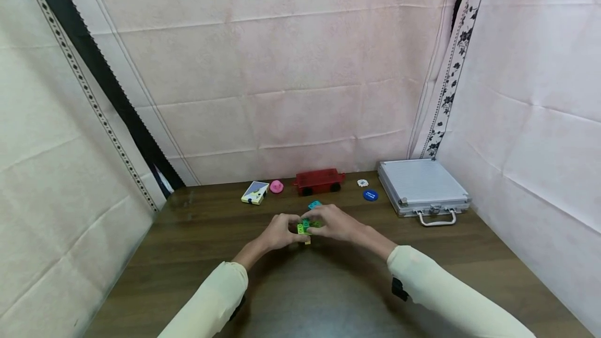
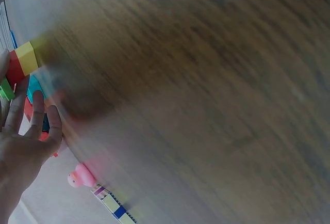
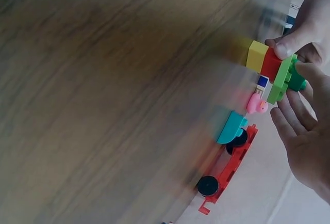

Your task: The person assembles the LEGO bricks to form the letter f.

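Observation:
A small stack of toy building bricks stands on the table between the two hands. From the bottom, it has a yellow brick [image 3: 257,56], a red brick [image 3: 270,64], a wider light green brick [image 3: 280,83] and a dark green brick [image 3: 296,78]. My left hand [image 1: 277,232] pinches the stack low down, its thumb against the red brick in the right wrist view. With thumb and fingers, my right hand [image 1: 335,223] grips the dark green brick at the top. Just behind the hands lies a teal brick [image 1: 314,204], partly covered by the right hand in the head view.
A red toy wagon [image 1: 319,182] stands near the table's back edge. Left of it are a pink rubber duck [image 1: 276,186] and a small patterned box [image 1: 255,192]. To its right lie a white disc [image 1: 362,183], a blue disc [image 1: 370,195] and a silver case [image 1: 422,184].

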A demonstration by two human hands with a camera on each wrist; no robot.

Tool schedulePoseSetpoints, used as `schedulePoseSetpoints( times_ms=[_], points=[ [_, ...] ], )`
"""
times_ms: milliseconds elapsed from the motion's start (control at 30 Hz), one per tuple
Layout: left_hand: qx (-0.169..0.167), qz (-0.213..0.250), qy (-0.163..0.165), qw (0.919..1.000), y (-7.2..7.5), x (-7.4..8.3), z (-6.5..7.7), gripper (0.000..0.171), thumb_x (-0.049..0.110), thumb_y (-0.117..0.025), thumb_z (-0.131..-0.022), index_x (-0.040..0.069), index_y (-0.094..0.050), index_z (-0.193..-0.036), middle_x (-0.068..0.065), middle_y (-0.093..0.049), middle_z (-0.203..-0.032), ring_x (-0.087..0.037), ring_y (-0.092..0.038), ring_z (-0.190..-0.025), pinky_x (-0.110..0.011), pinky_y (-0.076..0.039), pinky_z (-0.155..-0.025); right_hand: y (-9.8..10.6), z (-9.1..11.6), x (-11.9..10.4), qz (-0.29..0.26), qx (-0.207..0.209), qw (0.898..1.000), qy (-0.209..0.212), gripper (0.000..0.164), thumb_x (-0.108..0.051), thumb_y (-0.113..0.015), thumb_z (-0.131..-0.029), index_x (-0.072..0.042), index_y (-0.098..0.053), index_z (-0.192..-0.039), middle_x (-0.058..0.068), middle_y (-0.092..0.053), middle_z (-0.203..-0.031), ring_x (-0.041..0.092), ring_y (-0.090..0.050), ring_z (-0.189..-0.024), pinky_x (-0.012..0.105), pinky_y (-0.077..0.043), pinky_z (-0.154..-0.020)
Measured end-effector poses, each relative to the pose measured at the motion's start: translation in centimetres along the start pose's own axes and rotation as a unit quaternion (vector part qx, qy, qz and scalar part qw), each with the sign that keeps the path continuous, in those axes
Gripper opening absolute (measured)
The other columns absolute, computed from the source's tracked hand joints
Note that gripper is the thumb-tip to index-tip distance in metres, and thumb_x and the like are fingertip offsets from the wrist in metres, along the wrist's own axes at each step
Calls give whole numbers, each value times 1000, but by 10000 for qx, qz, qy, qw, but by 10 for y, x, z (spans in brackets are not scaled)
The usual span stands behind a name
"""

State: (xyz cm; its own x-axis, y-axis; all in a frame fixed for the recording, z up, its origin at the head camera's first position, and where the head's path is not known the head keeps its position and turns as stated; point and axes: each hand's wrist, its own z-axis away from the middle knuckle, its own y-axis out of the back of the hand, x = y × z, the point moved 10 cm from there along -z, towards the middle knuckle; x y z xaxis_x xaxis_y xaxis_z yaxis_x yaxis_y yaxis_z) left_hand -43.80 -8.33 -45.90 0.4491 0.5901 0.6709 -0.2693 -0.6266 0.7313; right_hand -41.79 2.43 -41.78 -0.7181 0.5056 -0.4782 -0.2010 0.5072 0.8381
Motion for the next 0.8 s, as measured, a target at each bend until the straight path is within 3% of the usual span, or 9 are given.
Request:
schedulePoseSetpoints(
  times_ms=[333,800],
  points=[
    [-5,33,48,10000,1,-1,0,42,30,-84,-90,8,-72,-125,-3,-73,-115,-19,-67,-106,-39,-56,-90,-4,0,7,476,-22,9985,-280,37,-25,-74,-99,-15,-70,-134,-1,-71,-128,12,-61,-86,23,-50,-76],
    [-37,-75,20,10000,1,-1,1,42,31,-83,-91,9,-72,-125,-2,-74,-113,-17,-67,-105,-39,-57,-89,-4,1,3,489,-78,9986,-192,39,-28,-74,-99,-14,-69,-135,-1,-71,-126,8,-64,-87,21,-54,-79]
  ],
)
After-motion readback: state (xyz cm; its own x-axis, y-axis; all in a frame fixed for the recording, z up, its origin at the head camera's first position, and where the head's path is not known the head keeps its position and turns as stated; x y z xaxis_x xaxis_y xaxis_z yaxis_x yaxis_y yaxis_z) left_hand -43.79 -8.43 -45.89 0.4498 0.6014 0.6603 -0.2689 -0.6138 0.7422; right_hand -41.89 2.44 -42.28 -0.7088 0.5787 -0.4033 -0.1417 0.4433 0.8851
